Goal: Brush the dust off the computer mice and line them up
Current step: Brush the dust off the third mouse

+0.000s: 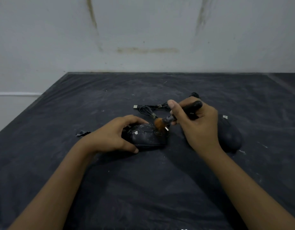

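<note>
A dusty black mouse (147, 136) lies sideways on the dark table cover (143, 180), its front end pointing right. My left hand (112, 134) grips its rear end, thumb on the near side and fingers on the far side. My right hand (195, 123) holds a black-handled brush (185, 112); its orange bristles (158, 124) touch the mouse near the scroll wheel. A second black mouse (230, 134) rests to the right, partly hidden behind my right hand.
Bundled black USB cables (150, 108) with a plug lie just behind the mice. A small torn flap (82, 133) in the cover sits left of my left hand. A stained white wall (143, 34) rises behind the table's far edge.
</note>
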